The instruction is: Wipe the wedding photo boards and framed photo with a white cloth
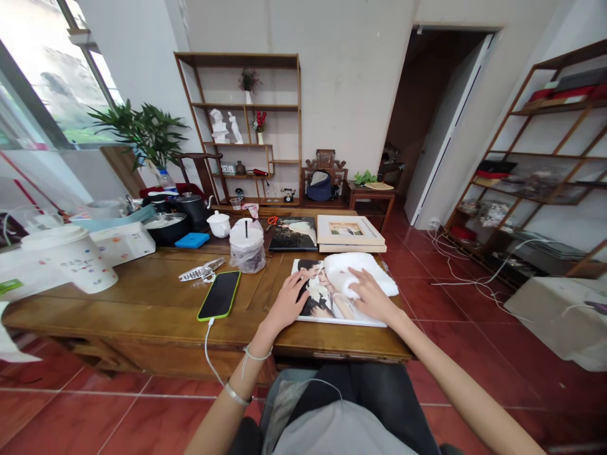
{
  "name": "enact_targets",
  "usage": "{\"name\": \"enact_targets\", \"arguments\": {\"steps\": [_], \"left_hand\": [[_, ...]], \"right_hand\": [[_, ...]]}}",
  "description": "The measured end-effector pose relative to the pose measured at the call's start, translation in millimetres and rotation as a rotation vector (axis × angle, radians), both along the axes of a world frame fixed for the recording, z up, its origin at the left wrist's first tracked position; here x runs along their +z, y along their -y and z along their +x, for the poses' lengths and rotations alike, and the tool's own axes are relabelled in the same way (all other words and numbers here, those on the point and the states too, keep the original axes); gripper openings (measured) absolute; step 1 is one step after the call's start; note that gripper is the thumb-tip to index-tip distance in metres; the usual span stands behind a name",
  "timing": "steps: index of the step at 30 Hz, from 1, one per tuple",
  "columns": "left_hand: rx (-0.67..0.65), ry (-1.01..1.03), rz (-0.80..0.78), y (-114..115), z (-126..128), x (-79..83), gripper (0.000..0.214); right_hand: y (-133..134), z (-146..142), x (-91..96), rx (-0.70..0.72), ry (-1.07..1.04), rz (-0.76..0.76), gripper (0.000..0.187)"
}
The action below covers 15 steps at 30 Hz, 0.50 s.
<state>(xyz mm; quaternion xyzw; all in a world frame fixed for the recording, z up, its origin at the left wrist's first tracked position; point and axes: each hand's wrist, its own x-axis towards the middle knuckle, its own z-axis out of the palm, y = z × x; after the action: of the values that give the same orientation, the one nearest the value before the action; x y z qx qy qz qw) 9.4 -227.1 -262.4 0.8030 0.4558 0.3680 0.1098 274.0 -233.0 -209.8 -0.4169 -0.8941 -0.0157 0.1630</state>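
A wedding photo panel [329, 309] showing a couple lies flat at the table's front edge. My left hand [288, 298] rests on its left side, fingers stretched out and apart. Over the panel's upper right part is a fluffy white cloth [367, 266], which hangs past the panel's right edge. My right hand [372, 296] lies on this cloth with fingers spread, not wrapped round it. Part of the picture is hidden under the cloth and both hands. Just behind stand a framed picture [351, 234] and a dark photo panel [293, 234].
On the wooden table [161, 297], left of the panel, lie a phone [219, 296] on a white charging cable and a shiny clip-like object [203, 270]. Farther back are a bagged drink cup [247, 243], white teapot [219, 224], blue box [192, 240] and large paper cup [71, 259].
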Motion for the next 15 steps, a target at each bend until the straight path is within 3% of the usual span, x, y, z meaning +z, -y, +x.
{"name": "enact_targets", "arguments": {"steps": [5, 8, 11, 15], "left_hand": [[0.001, -0.007, -0.018, -1.1, -0.6, -1.4, 0.043], [-0.007, -0.015, -0.034, -1.2, -0.8, -0.8, 0.044], [0.0, -0.025, -0.046, -1.0, -0.8, 0.2, 0.045], [0.016, -0.03, -0.041, -0.1, -0.7, 1.2, 0.044]], "right_hand": [[50.7, -13.6, 3.2, 0.139, 0.037, -0.025, 0.03], [65.9, -17.2, 3.6, 0.232, 0.053, -0.028, 0.031], [61.0, -15.9, 3.5, 0.237, 0.048, -0.023, 0.031], [31.3, -8.4, 3.2, 0.15, 0.031, -0.012, 0.027]]}}
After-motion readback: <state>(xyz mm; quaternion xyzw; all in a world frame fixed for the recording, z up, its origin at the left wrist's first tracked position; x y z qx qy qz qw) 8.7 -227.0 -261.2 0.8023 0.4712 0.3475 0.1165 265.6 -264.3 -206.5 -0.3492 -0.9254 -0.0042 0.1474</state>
